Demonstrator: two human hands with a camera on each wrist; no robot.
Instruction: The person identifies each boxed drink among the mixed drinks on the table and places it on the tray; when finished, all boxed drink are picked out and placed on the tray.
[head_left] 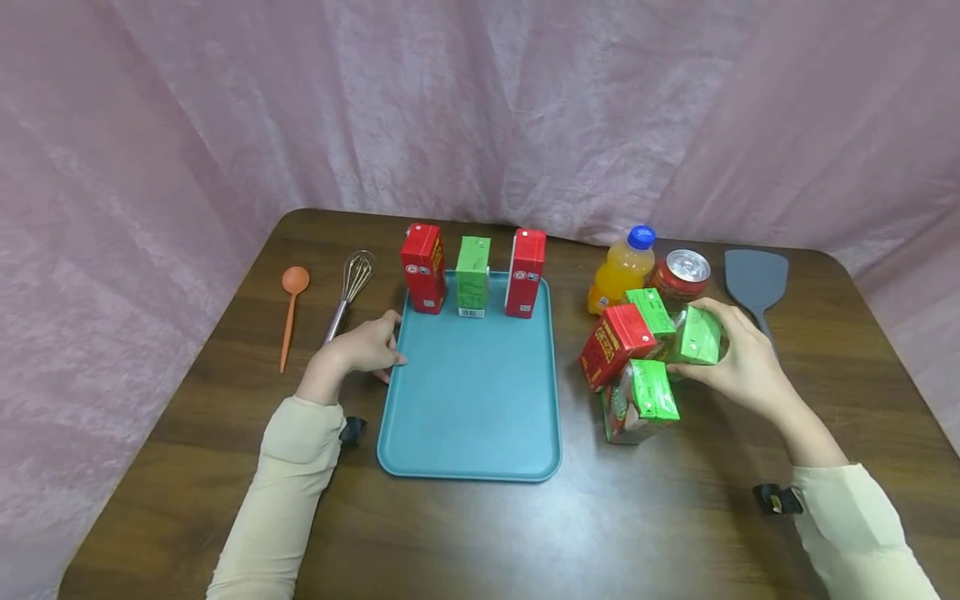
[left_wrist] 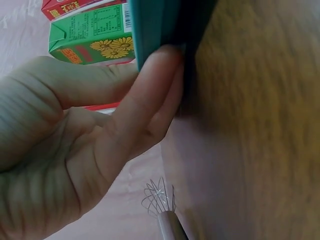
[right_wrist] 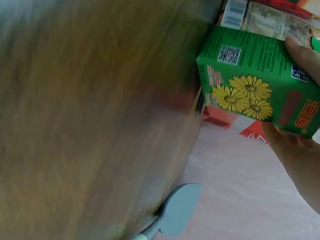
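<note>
My left hand [head_left: 365, 346] pinches the left rim of a blue tray [head_left: 472, 400]; in the left wrist view the thumb and fingers are on either side of that rim. Two red drink cartons and a green carton [head_left: 472, 279] stand upright in a row at the tray's far end. On the right, my right hand [head_left: 738, 358] grips a green drink carton [right_wrist: 255, 82] with yellow flowers on it, thumb and fingers on opposite sides. Beside it stand a red carton [head_left: 613, 346], a green carton [head_left: 648, 310] behind and another green carton [head_left: 641, 404] in front.
Behind the right-hand cartons stand an orange juice bottle [head_left: 621, 271] with a blue cap and a red can [head_left: 681, 277]. A grey spatula [head_left: 756, 279] lies at the far right. Left of the tray are a whisk [head_left: 351, 287] and an orange spoon [head_left: 292, 304].
</note>
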